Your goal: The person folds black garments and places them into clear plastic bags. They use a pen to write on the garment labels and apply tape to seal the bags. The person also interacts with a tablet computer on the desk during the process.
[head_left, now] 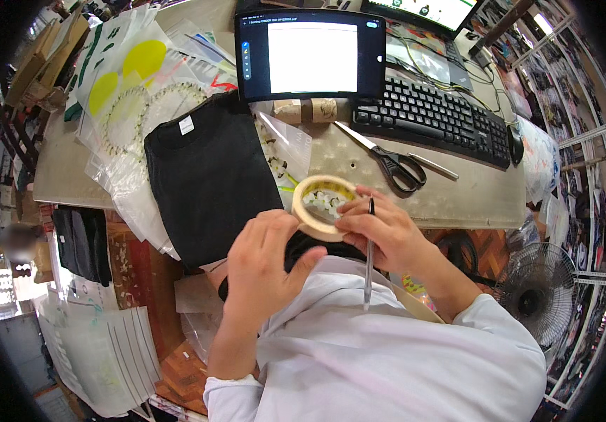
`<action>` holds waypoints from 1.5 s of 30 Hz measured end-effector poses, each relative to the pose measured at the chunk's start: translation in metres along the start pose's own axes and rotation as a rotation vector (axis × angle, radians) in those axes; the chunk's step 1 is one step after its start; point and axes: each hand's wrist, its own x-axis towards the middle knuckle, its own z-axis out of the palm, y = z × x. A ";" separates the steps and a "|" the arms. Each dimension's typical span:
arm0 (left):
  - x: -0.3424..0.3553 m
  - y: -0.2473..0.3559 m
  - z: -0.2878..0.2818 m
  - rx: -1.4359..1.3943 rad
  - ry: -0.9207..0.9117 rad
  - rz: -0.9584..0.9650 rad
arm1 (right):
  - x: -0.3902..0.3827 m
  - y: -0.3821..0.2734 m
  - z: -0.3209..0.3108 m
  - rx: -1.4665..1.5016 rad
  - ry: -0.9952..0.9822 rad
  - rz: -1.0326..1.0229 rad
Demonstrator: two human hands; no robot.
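A roll of masking tape (298, 205), cream with a yellow inner core, is held up in front of my body at the desk's front edge. My right hand (385, 228) grips its right side, thumb and fingers on the rim. A clear pen with a black end (369, 264) is also held in the right hand, pointing down toward my lap. My left hand (263, 254) is at the roll's left side, its curled fingertips at the rim and its thumb spread apart below. Whether it pinches a tape end cannot be seen. A folded black shirt (211, 169) lies left of the roll.
Black-handled scissors (400, 171) and a silver pen-like stick (432, 166) lie right of the roll. Behind are a tablet (311, 56), brown tape rolls (304, 110) and a black keyboard (440, 121). Plastic sheets (116, 91) cover the desk's left. A fan (534, 295) stands right.
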 end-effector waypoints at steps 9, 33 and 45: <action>-0.001 0.007 0.012 0.014 0.150 0.014 | -0.011 -0.002 -0.013 -0.092 0.090 0.074; -0.022 0.012 0.012 -0.534 0.202 -0.171 | -0.037 0.062 -0.063 -0.492 -0.095 0.551; -0.008 0.003 0.013 -0.665 0.183 -0.216 | -0.057 0.052 -0.083 -0.256 -0.275 0.657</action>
